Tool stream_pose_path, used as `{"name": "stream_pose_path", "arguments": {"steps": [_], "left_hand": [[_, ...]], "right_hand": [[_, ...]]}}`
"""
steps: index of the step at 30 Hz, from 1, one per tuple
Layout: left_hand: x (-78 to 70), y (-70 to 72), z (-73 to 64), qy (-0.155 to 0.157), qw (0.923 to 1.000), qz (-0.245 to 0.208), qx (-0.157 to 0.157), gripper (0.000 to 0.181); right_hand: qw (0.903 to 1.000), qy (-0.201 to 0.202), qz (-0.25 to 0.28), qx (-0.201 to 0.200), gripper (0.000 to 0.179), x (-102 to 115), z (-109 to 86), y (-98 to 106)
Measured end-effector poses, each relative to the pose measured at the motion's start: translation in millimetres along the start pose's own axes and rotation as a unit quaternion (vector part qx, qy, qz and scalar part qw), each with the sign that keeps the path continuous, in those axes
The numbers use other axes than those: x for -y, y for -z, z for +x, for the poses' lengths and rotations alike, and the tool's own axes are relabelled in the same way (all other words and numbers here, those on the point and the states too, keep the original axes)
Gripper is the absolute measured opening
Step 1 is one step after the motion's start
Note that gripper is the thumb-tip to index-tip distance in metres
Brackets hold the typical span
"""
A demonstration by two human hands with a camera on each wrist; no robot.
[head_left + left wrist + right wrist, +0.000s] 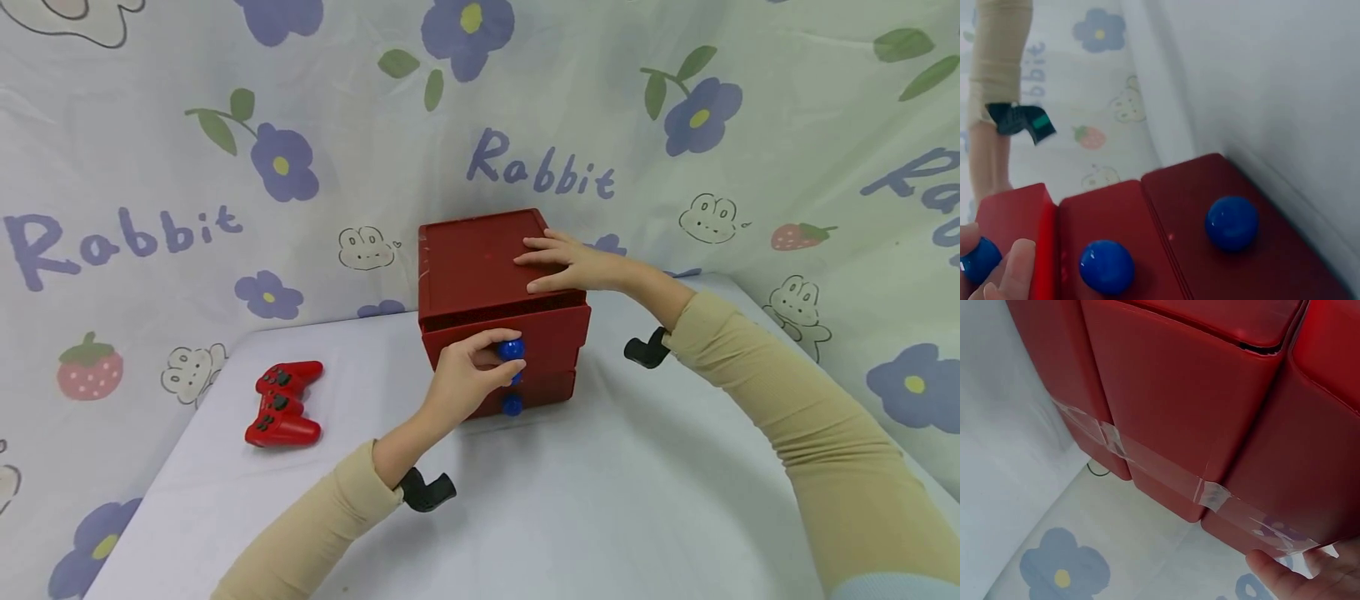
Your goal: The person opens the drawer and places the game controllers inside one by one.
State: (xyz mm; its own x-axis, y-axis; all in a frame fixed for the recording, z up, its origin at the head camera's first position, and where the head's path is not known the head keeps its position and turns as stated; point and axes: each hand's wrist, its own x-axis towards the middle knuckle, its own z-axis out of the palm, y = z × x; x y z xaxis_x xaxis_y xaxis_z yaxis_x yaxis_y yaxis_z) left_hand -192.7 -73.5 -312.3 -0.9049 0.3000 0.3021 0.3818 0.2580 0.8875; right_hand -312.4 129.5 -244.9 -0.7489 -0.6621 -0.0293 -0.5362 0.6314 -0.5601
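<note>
A red drawer cabinet (480, 258) stands on the white-covered table, with three drawers stacked one above another. My left hand (468, 371) pinches the blue round knob (512, 349) of the top drawer (551, 333) between thumb and fingers. That drawer sits slightly pulled out, with a dark gap along its upper edge. Two more blue knobs, the middle one (1107, 267) and the bottom one (1232, 223), show on the lower drawers in the left wrist view. My right hand (573, 262) rests on the cabinet's top near its right edge, fingers spread. The drawer's inside is hidden.
A red game controller (285, 404) lies on the table (600, 500) to the left of the cabinet. Behind stands a patterned cloth (360, 150) with flowers and rabbits. Clear tape (1166, 472) runs across the cabinet's side.
</note>
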Motion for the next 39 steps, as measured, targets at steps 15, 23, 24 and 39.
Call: {"name": "stream_pose_path", "arguments": {"steps": [15,23,24,39], "left_hand": [[-36.8,-7.4,-33.7,0.024,0.9995,0.011,0.015,0.033],[-20.5,-8.1,-45.1,0.024,0.9983,-0.023,0.048,0.035],[-18.5,-8.3,-46.5,0.023,0.9982,-0.023,0.051,0.035],[-50.9,-9.1,-67.3,0.036,0.9965,0.013,0.075,0.034]], "right_hand": [[0.9998,0.014,0.005,-0.01,0.059,-0.3,-1.5,-0.6],[0.9997,0.014,0.015,-0.012,0.059,-0.1,-0.6,-1.7],[0.9997,0.011,0.015,-0.012,0.059,0.3,-0.6,-1.9],[0.9999,0.006,0.011,-0.004,0.06,-1.7,-0.1,-1.2]]}}
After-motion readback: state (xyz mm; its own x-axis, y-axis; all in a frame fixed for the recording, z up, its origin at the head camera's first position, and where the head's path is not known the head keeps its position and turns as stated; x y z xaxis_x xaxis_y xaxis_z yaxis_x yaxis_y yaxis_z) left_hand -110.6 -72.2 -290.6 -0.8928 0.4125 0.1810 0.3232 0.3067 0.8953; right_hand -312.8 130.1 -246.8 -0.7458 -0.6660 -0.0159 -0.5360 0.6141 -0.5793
